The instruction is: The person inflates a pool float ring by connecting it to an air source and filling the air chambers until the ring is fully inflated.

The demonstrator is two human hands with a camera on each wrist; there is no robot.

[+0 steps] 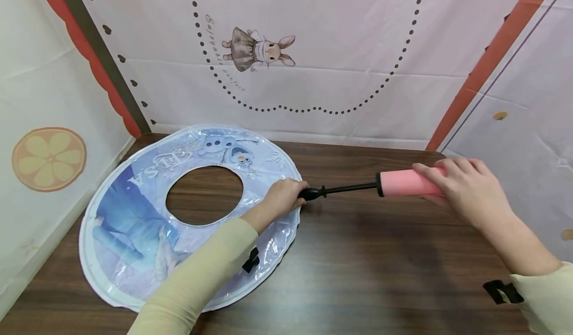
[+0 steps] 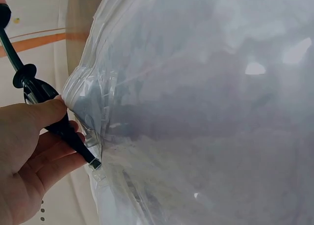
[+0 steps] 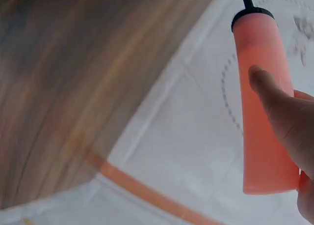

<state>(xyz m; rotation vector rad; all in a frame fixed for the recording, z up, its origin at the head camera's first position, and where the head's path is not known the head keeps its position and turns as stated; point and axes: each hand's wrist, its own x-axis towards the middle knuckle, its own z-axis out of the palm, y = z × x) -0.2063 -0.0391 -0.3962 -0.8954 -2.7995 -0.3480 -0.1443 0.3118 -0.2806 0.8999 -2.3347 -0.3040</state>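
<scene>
A partly puffed-up swim ring [image 1: 264,161] with blue and lilac cartoon prints lies flat on the wooden table, its round hole in the middle. My left hand [image 1: 283,196] grips the black nozzle end [image 1: 310,193] of a hand pump at the ring's right edge. In the left wrist view the tapered nozzle [image 2: 73,139] has its tip at a clear valve [image 2: 98,175] on the ring. A black rod [image 1: 351,188] runs out to the pump's pink barrel [image 1: 405,182]. My right hand [image 1: 470,190] grips that barrel, thumb along its side in the right wrist view.
The brown wooden table [image 1: 358,275] reaches back to a pale printed cloth [image 1: 340,41] with a rabbit figure. More cloth hangs at the left and right sides. Black straps [image 1: 503,292] show near both sleeves.
</scene>
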